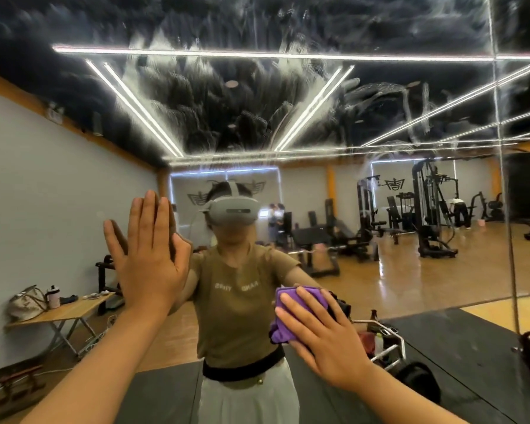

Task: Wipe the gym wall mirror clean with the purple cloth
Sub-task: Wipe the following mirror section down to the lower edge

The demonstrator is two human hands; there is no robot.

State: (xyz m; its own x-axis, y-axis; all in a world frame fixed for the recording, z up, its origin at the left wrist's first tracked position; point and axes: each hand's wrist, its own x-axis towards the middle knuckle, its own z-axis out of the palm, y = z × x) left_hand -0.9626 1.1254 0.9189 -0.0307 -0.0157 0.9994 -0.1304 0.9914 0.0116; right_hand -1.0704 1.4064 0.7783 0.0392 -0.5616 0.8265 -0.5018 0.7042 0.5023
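1. Pressing the purple cloth [300,313] against the mirror [410,270], your right hand [322,338] lies flat with fingers straight and slightly spread, palm toward the glass.
2. The cloth sits bunched under your right fingers, showing above and to the left of them; the reflection of the hand and cloth meets it at the glass.
3. Your left hand [147,258] is up and to the left of the right one, fingers straight and together, thumb apart, palm flat on the mirror; its reflection touches it fingertip to fingertip. It holds nothing.
4. Well above both hands, the glass carries wide grey-white smears [227,111] and streaks across the reflected dark ceiling.
5. Right of your right hand, a vertical seam [505,209] splits the mirror into panels.
6. Between your hands you see your own reflection, wearing a grey headset [231,212], an olive shirt and white trousers.
7. Below and left of your left hand, the mirror shows a folding worktop [74,310] with a bag [25,302] and a bottle [53,296] on it.
8. Beyond your right hand, gym machines [429,209] stand on a wooden floor in the reflection.
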